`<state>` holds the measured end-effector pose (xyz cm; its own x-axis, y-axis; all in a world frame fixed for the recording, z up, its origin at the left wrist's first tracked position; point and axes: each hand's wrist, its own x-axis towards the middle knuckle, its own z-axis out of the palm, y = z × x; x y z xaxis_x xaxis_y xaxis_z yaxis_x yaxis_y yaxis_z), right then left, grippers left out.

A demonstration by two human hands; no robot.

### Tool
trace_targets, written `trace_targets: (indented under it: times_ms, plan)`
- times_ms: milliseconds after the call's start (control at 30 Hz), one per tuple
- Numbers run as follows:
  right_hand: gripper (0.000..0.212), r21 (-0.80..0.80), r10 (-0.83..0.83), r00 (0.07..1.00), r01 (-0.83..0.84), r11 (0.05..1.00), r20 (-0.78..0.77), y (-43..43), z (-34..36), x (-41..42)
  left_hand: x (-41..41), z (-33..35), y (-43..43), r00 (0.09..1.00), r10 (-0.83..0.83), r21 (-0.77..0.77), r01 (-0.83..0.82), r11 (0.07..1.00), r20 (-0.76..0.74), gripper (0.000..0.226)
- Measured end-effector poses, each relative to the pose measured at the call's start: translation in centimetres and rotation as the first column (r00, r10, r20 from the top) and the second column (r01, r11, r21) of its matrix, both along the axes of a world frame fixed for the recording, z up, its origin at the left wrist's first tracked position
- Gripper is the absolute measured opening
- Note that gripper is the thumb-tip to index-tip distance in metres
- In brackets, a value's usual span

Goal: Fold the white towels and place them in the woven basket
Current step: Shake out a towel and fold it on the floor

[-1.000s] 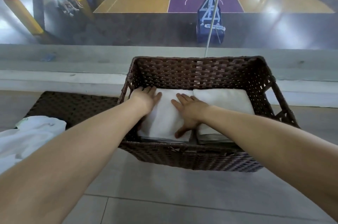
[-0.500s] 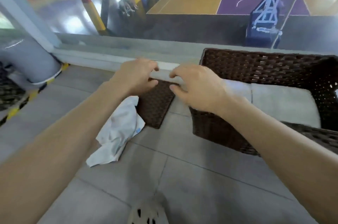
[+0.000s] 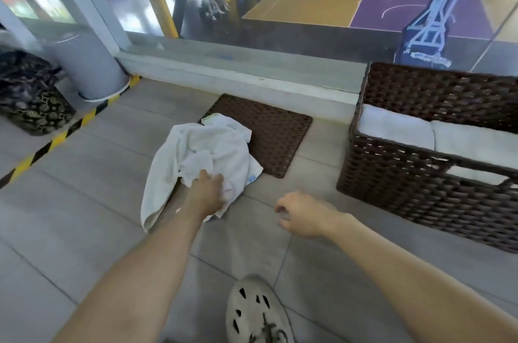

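Observation:
A crumpled white towel [image 3: 201, 157] lies on the tiled floor, partly over a flat brown woven lid [image 3: 269, 135]. My left hand [image 3: 207, 194] grips the towel's near edge. Over bare tile to the right of the towel hovers my right hand [image 3: 302, 213], fingers loosely curled and holding nothing. The dark brown woven basket [image 3: 406, 191] stands at the right, with two folded white towels [image 3: 398, 129] side by side inside it.
A grey pillar [image 3: 87, 68] and a dark patterned bag [image 3: 30, 96] stand at the left behind a yellow-black floor stripe [image 3: 59, 140]. A low ledge with a glass wall [image 3: 252, 62] runs along the back. My grey shoe [image 3: 255, 312] is at the bottom centre.
Both hands left the folded towels in the basket and swung left. The view turned left with them. My left hand has now taken hold of the crumpled towel on the floor.

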<state>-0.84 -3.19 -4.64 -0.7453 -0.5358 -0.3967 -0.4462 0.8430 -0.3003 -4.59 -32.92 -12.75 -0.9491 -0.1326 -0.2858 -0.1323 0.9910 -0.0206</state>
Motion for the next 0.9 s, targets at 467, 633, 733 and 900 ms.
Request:
trace_targets:
  times_ms: [467, 633, 733, 900]
  plan:
    - [0.096, -0.222, -0.284, 0.94, 0.241, 0.945, -0.19, 8.9, 17.2, -0.8, -1.5, 28.8, 10.4, 0.943, 0.006, 0.638, 0.22, 0.738, -0.333, 0.024]
    - [0.135, -0.437, -0.365, 0.922, 0.279, 0.855, -0.127, 12.4, 23.4, 3.5, 0.2, 35.7, 17.6, 0.915, 0.18, 0.841, 0.236, 0.487, -0.362, 0.038]
    - [0.094, -0.561, -0.44, 0.865, 0.246, 0.79, -0.242, 14.0, 26.1, 6.0, 2.5, 39.0, 22.3, 0.941, 0.181, 0.943, 0.24, 0.231, -0.284, 0.086]
    - [0.017, -0.7, -0.648, 0.667, 0.259, 0.665, -0.369, 18.2, 31.4, 8.3, 6.0, 43.6, 27.1, 0.948, -0.113, 0.943, 0.31, 0.121, -0.297, 0.096]
